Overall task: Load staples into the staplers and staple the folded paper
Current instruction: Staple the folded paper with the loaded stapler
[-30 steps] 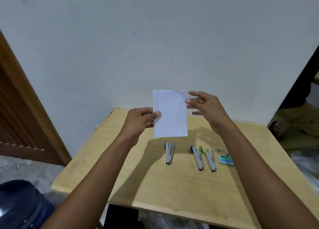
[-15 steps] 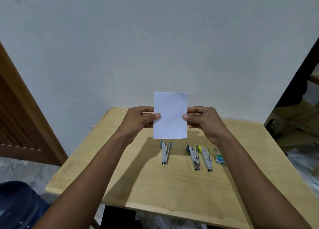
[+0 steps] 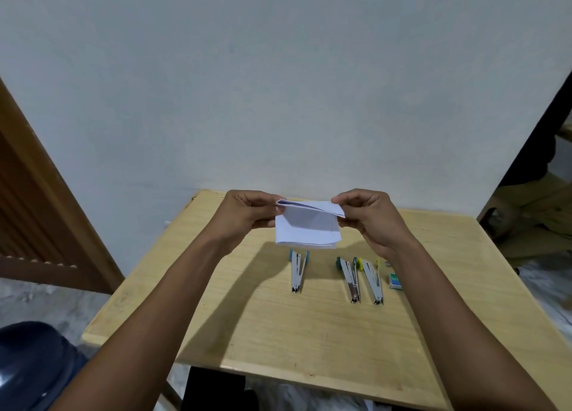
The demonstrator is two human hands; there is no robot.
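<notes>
I hold a white sheet of paper (image 3: 305, 228) in the air above the far half of the wooden table (image 3: 278, 333). Its top half is bent over toward me. My left hand (image 3: 244, 214) pinches the left edge and my right hand (image 3: 366, 217) pinches the right edge. Below the paper three metal staplers lie on the table: one with a blue end (image 3: 297, 271), one with a teal end (image 3: 349, 279) and one with a yellow end (image 3: 373, 279). A small green staple box (image 3: 395, 280) lies just right of them, partly behind my right forearm.
The table stands against a white wall (image 3: 278, 85). A brown wooden door (image 3: 34, 212) is at the left. A dark blue rounded object (image 3: 28, 367) sits on the floor at bottom left. A small silver item (image 3: 388, 264) lies behind the staple box.
The paper stood upright and flat before; now its top half is folded over toward me. My right hand moved from the top corner to the right edge, and both hands dropped slightly.
</notes>
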